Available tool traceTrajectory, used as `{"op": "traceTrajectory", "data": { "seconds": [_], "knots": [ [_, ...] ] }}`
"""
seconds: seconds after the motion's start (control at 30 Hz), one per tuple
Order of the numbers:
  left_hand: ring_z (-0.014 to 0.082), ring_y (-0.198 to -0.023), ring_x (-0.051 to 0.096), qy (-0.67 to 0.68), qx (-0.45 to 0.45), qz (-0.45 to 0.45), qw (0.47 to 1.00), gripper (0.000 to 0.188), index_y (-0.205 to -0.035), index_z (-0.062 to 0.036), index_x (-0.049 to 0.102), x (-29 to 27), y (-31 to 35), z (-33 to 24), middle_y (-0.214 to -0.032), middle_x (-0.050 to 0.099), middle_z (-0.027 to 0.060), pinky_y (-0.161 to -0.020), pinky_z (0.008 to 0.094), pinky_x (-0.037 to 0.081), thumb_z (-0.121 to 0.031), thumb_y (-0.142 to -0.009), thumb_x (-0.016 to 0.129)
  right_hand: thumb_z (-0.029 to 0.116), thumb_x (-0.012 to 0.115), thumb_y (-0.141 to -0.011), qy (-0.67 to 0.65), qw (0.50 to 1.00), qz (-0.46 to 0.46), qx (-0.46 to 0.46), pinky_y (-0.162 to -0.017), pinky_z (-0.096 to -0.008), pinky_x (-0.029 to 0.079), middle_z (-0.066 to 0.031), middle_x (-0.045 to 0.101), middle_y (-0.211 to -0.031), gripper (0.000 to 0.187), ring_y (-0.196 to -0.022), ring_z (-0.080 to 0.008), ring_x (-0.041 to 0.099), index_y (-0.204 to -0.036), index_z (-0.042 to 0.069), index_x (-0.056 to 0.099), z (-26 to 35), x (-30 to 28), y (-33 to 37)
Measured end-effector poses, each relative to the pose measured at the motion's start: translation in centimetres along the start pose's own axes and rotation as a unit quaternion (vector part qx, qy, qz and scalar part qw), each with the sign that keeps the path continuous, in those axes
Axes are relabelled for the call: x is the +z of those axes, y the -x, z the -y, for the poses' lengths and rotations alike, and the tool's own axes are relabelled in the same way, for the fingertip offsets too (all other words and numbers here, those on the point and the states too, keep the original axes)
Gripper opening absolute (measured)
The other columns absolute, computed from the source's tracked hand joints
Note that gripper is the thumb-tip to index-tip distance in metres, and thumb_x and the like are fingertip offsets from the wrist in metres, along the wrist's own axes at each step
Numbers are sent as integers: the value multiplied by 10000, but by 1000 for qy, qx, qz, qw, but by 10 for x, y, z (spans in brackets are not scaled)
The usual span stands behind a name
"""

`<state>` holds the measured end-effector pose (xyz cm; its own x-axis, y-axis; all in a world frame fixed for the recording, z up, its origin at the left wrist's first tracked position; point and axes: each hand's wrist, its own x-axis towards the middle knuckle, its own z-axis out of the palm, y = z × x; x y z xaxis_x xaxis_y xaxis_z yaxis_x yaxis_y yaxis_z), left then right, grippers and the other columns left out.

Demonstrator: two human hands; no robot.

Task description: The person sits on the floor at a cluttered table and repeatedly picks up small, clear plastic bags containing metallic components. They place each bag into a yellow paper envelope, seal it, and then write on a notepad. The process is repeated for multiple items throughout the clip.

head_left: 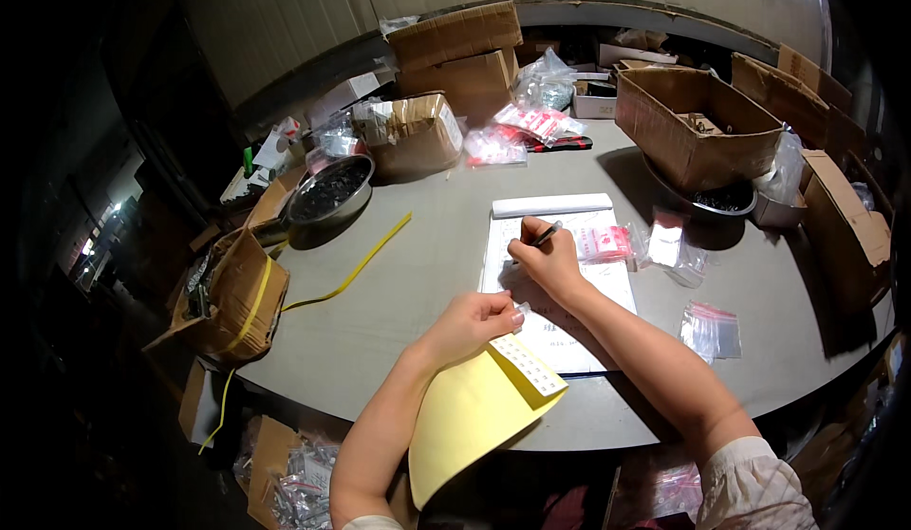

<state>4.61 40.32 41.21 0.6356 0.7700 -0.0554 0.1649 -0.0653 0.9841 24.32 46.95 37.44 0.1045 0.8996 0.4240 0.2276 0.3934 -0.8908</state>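
My right hand (550, 262) is closed round a dark pen (548, 234), over a pad of white paper (607, 293) with its top page rolled back. Handwritten marks show on the lower part of the page. My left hand (470, 326) is closed at the pad's lower left, thumb against fingers, on the upper end of a yellow sheet (465, 426). A white strip of small printed labels (528, 364) runs along that sheet's edge. By the left thumb a small whitish, see-through piece shows; its kind is unclear. A clear bag with red print (603, 243) lies on the pad's right side.
Clear zip bags (712, 329) lie right of the pad. A cardboard box (697, 117) rests on a metal bowl (707, 203) at the back right. Another bowl of dark parts (329, 193) and a strapped box (249, 293) stand left, near a yellow strap (365, 269).
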Motion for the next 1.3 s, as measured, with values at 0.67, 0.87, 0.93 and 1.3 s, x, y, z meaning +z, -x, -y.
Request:
{"op": "traceTrajectory", "data": {
  "seconds": [0.67, 0.87, 0.93, 1.3],
  "knots": [
    [73, -604, 359, -129, 21, 13, 991, 383, -722, -77, 477, -1, -1, 0, -627, 408, -69, -1185, 363, 386, -222, -1011, 682, 177, 700, -833, 97, 994, 10, -43, -637, -387, 485, -132, 594, -689, 221, -659, -271, 572, -784, 0, 577, -1, -1, 1],
    [75, -625, 361, -106, -3, 9, 994, 368, -736, -77, 479, 0, -1, 0, -652, 407, -66, -1205, 365, 369, -219, -1013, 675, 189, 702, -811, 49, 999, -11, -20, -641, -402, 506, -159, 633, -682, 218, -622, -273, 622, -782, -6, 611, -5, -3, 0],
    [74, -645, 363, -97, -29, 2, 995, 365, -741, -76, 476, 2, 1, -4, -665, 404, -64, -1193, 349, 375, -217, -1014, 673, 184, 704, -802, 32, 999, -21, -1, -630, -386, 494, -144, 623, -666, 215, -611, -234, 602, -775, -9, 613, -6, -8, -1],
    [88, -692, 385, -102, -16, 5, 995, 402, -721, -69, 452, -1, 1, -3, -665, 390, -42, -1198, 348, 373, -232, -1019, 666, 194, 704, -780, 95, 994, -54, -15, -623, -386, 482, -144, 615, -653, 213, -607, -246, 582, -767, -3, 621, 1, -26, 5]
  ]
}}
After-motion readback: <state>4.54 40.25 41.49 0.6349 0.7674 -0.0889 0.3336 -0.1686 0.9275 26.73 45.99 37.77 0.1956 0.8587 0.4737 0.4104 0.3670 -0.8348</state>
